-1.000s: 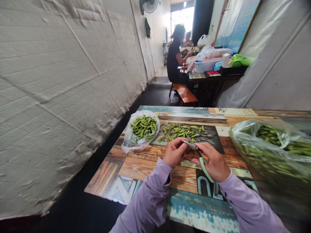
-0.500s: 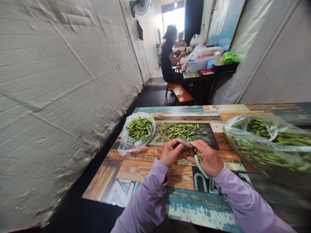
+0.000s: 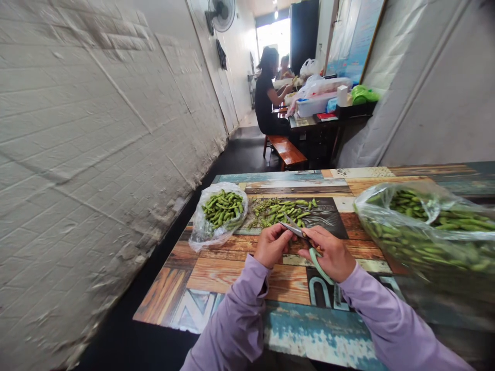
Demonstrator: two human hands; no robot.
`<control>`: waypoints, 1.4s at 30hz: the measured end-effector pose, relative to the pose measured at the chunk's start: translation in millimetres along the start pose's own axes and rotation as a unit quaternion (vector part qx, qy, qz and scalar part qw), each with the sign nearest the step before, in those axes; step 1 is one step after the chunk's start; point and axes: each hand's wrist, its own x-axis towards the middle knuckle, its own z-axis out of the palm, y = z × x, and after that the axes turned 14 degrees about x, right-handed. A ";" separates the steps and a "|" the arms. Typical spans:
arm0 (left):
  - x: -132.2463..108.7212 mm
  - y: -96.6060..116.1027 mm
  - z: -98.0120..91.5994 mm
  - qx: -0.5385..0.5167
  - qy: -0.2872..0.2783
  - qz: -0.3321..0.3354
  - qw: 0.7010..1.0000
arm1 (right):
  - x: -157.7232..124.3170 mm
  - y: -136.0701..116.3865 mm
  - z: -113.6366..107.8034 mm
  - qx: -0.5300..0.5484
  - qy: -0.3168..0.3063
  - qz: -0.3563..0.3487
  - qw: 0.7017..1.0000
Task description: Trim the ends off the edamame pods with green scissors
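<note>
Desk [image 3: 216, 273]: small bag [image 3: 199, 238] left, large bag [image 3: 372, 203] right, both holding pods [image 3: 223, 208]; right fingers [image 3: 320, 235] grip scissors [image 3: 319, 267] (left fingers [image 3: 279, 239]: cannot tell).

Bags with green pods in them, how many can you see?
2. A smaller bag is on the left, beside the loose pods; a bigger bag is off to the right of the right hand. Another could be hidden behind something.

Curled left hand [image 3: 269, 246] near right hand [image 3: 332, 253]
</note>
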 end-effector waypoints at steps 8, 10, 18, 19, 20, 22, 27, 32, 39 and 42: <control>0.0 3.6 0.5 -0.021 0.002 -0.010 1.000 | -0.1 0.4 -0.1 -0.005 -0.007 0.016 1.000; 0.2 2.9 0.5 -0.035 0.001 -0.013 0.999 | -0.3 1.8 0.3 -0.009 -0.004 0.015 1.000; 4.3 -2.5 -4.6 -0.189 0.015 -0.039 0.981 | 0.8 8.3 -1.3 -0.028 0.081 0.018 0.996; 4.8 -2.8 -5.4 -0.200 0.030 -0.045 0.978 | 0.8 8.6 -1.2 -0.028 0.088 0.018 0.996; 5.4 -2.9 -6.1 -0.210 0.048 -0.050 0.975 | 0.7 8.6 -1.1 -0.028 0.094 0.018 0.995; 6.2 -2.7 -7.1 -0.233 0.077 -0.055 0.968 | 0.7 7.9 -0.7 -0.027 0.095 0.016 0.995; 6.5 0.1 -8.0 -0.301 0.071 -0.057 0.949 | 0.5 6.6 0.0 -0.036 0.096 0.011 0.995; 5.8 0.4 -8.0 -0.326 0.063 -0.059 0.941 | -1.8 10.2 1.7 -0.039 0.087 0.010 0.995; 5.1 -4.9 -3.7 -0.304 0.051 -0.055 0.950 | -3.8 8.3 5.0 -0.025 0.035 0.011 0.999; 5.1 -7.1 -3.3 -0.279 0.048 -0.061 0.957 | -3.8 8.1 5.2 -0.025 0.037 0.014 0.999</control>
